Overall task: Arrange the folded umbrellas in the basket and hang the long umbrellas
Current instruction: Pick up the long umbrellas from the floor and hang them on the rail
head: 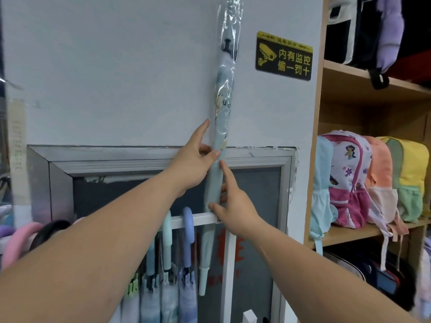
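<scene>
A long light-blue umbrella (221, 117) in a clear plastic sleeve stands upright against the white wall, its tip pointing down past a white rail (203, 217). My left hand (193, 159) grips its shaft at the window frame's top, index finger stretched up. My right hand (233, 203) pinches the shaft lower down, just above the rail. Several long umbrellas hang from the rail by curved handles: a pale teal one (166, 238), a blue one (188, 229), and pink (21, 238) and black (51, 229) handles at the left.
A grey-framed window (286, 183) sits behind the rail. A black and yellow sign (283, 55) is on the wall. At the right, wooden shelves (349, 234) hold children's backpacks (347, 178) and dark bags (363, 26).
</scene>
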